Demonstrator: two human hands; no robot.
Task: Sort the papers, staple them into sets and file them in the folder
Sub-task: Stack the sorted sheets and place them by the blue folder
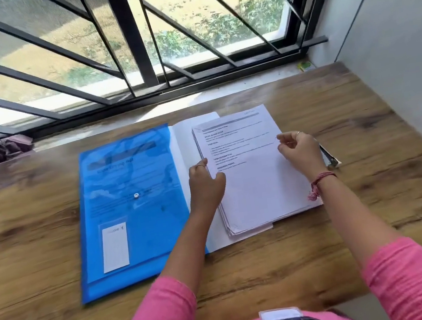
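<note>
Pink-sleeved arms reach over a wooden table (52, 236). Left hand (205, 187) rests at the left edge of the paper stack (256, 180), fingers loosely curled on the sheet edges, thumb on the top page. Right hand (301, 152) sits over the stack's right side, thumb and forefinger close together in a pinch; what they pinch is too small to tell. Stack lies on a white sheet, partly overlapping the blue folder (128, 198) at its left. Dark object (330, 158) pokes out beside the right hand. Barred window (134, 48) behind, grey wall (391, 39) at right.
</note>
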